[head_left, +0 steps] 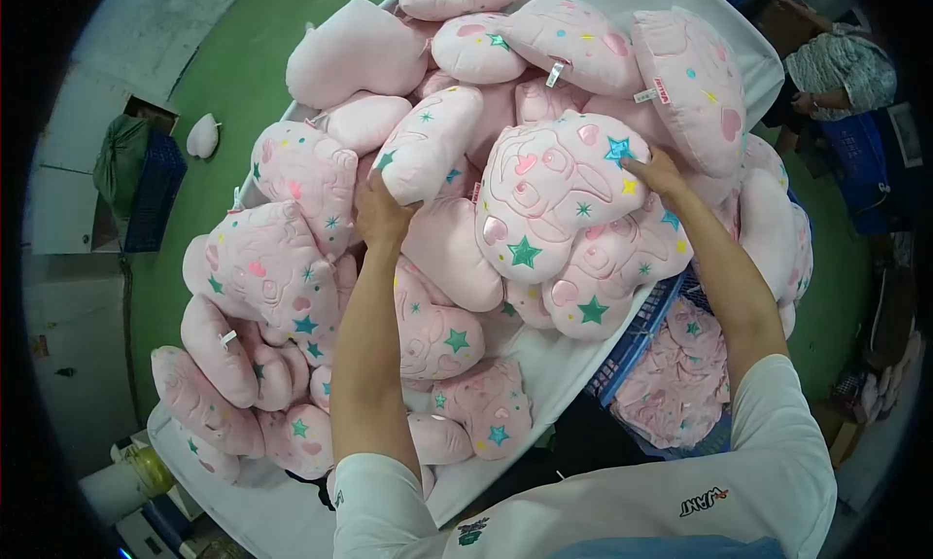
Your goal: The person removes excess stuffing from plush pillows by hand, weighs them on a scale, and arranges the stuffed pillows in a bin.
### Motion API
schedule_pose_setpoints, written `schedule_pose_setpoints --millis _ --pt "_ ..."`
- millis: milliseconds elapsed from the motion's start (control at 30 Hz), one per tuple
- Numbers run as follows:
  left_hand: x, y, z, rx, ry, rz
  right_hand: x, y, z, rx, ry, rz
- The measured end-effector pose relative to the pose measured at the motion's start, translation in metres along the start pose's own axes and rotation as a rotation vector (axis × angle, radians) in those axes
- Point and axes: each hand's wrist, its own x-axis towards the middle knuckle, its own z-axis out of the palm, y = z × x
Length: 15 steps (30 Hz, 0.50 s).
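Pink stuffed pillows, embroidered with stars, hearts and a cartoon face, lie heaped in front of me. My right hand (663,175) grips the right edge of a face-up pillow (544,204), beside its blue star. This pillow partly covers another star-printed pillow (612,272). Further left, my left hand (385,212) is closed at the lower end of a narrow-looking pillow (432,143), its fingers partly hidden. A plain pink pillow (452,253) lies just right of my left wrist.
The heap rests on a white-covered table (559,384). By my right elbow, a blue crate (637,340) holds pink printed fabric pieces (680,389). Another person (841,68) is at the upper right. One pillow (203,136) lies on the green floor near a blue basket (155,190).
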Motion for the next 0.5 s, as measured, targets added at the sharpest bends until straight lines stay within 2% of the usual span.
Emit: schedule_pose_setpoints --millis 167,300,367,400,467,500 --pt "0.012 -0.007 0.011 -0.057 -0.088 -0.157 -0.035 -0.011 0.009 0.181 0.097 0.056" --pt "0.024 0.014 -0.021 -0.223 -0.027 -0.218 -0.078 -0.038 0.012 0.354 0.044 -0.125" --pt "0.015 0.010 0.007 -0.067 0.166 0.023 -0.106 -0.069 0.010 0.259 0.048 -0.220" --pt "0.003 0.005 0.024 -0.064 0.169 0.017 -0.119 -0.089 0.005 0.259 0.041 -0.223" --pt "-0.031 0.002 0.056 0.191 0.024 0.179 -0.143 -0.130 -0.010 0.142 0.101 -0.307" --pt "-0.042 0.006 0.065 0.127 0.034 0.137 -0.154 -0.149 -0.017 0.174 0.166 -0.349"
